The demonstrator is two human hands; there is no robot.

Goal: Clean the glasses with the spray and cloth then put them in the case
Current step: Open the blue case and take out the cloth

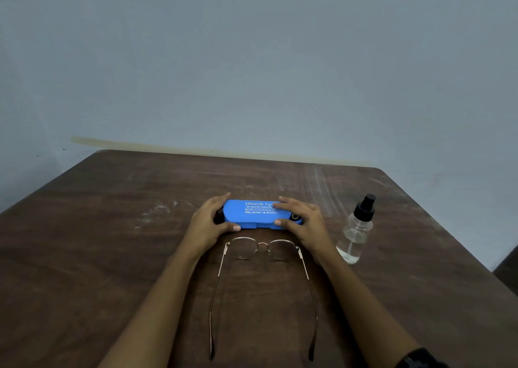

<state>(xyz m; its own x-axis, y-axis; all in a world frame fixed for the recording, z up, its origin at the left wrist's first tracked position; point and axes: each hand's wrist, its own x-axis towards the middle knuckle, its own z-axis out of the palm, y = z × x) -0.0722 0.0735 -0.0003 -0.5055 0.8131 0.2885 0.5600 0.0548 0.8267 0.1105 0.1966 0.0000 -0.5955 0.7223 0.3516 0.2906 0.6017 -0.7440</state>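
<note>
A dark brown wood-grain surface point(112, 241) fills the lower half of the view, scuffed with pale scratches and smudges. Its far edge meets a plain grey-blue wall point(252, 59), where a beige strip runs along the join.

Near the middle lies a blue glasses case point(256, 213) with printed lettering, its lid down. A person's two bare hands hold it. The left grip point(208, 222) curls round its left end, and the right grip point(304, 223) curls round its right end. On each, the fingers lie on top and the thumb is at the front edge.

Thin metal-framed glasses point(263, 245) rest just in front of the case, between the forearms, arms unfolded toward the person. A clear spray bottle point(357, 230) with a black top stands upright near the right grip.
</note>
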